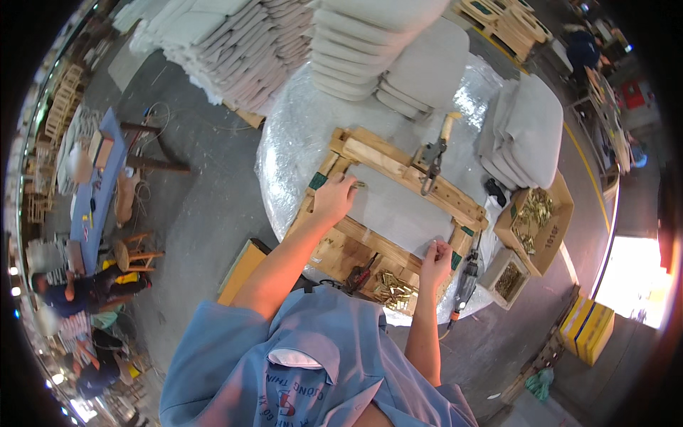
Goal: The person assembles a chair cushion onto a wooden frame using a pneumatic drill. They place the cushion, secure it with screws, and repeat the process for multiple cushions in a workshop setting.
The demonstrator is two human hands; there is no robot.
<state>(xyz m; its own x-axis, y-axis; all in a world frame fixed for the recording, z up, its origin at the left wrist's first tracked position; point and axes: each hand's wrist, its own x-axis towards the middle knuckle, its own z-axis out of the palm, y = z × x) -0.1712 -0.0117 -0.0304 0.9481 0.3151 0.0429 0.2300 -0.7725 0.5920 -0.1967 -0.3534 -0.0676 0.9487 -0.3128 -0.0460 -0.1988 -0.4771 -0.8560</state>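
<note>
A wooden frame (pixel 384 158) surrounds a grey padded panel (pixel 395 213) in front of me. At the panel's far left corner, my left hand (pixel 334 199) is closed, with a small brass-coloured metal piece (pixel 361 184) at its fingertips. My right hand (pixel 435 265) is pinched over the panel's near right corner; anything between its fingers is too small to make out. A toggle clamp (pixel 431 156) with a yellow handle sits on the frame's far rail. More brass-coloured pieces (pixel 395 288) lie heaped in the tray on the near side, beside a dark red-and-black tool (pixel 361 272).
A power screwdriver (pixel 466 285) lies right of the frame. Beyond it stand a cardboard box (pixel 558 231) of brass pieces and a smaller box (pixel 519 288) of screws. Stacks of grey padded panels (pixel 363 43) rise at the back; another stack (pixel 530 128) stands right. People work at far left.
</note>
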